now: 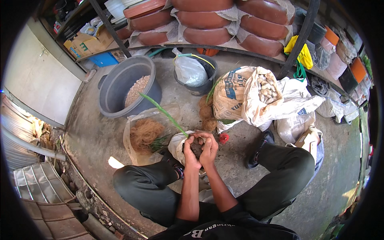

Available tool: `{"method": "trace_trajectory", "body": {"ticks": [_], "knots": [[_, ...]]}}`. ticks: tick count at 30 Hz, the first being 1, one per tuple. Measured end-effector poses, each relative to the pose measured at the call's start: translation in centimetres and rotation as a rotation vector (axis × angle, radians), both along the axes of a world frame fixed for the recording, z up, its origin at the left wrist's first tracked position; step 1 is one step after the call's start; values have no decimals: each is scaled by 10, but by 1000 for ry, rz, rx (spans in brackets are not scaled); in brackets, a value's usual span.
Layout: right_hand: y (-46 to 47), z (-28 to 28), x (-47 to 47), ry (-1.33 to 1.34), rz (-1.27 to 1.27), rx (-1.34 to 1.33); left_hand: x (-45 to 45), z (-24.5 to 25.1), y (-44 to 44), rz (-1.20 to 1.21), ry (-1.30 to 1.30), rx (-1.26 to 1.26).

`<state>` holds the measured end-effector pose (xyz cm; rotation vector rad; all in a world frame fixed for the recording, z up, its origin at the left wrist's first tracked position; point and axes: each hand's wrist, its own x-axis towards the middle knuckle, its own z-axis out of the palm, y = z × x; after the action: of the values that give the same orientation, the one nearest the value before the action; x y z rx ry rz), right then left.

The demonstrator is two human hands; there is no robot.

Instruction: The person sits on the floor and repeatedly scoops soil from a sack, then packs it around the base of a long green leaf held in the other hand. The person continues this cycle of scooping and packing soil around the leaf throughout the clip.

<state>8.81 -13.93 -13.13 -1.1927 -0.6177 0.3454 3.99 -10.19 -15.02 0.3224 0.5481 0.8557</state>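
Note:
My left hand [190, 153] and my right hand [209, 149] are cupped together around a clump of dark soil [197, 147]. From the left hand's fingertips a long green leaf or stem [164, 111] slants up toward the grey tub. Whether the fingers pinch it or only touch it cannot be told. Beneath and beside the hands is a white sack [177, 146] with its mouth rolled open. Left of it, brown coconut fibre [147, 133] lies on a clear plastic bag [130, 147]. A small red yarn-like bundle [223, 138] rests on the concrete floor beyond my right hand.
A large grey tub [109, 90] holds pale chips [137, 90]. Behind stands a dark bucket [196, 90] with a filled plastic bag. At right, an open woven sack [229, 99] contains pale stones [267, 90]. Brown fibre balls [207, 112] lie beside it. Reddish-brown bowls [207, 19] fill the shelf.

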Motion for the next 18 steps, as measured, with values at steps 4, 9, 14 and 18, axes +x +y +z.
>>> {"method": "trace_trajectory", "body": {"ticks": [4, 9, 14, 18], "knots": [[5, 0, 2, -29, 13, 103, 4, 25, -3, 83, 91, -45], [4, -5, 4, -46, 74, 114, 3, 13, 1, 81, 65, -124], [2, 0, 3, -18, 59, 102, 2, 12, 1, 60, 32, -75], [4, 1, 1, -5, 4, 115, 1, 11, 1, 40, 31, -78]]}}
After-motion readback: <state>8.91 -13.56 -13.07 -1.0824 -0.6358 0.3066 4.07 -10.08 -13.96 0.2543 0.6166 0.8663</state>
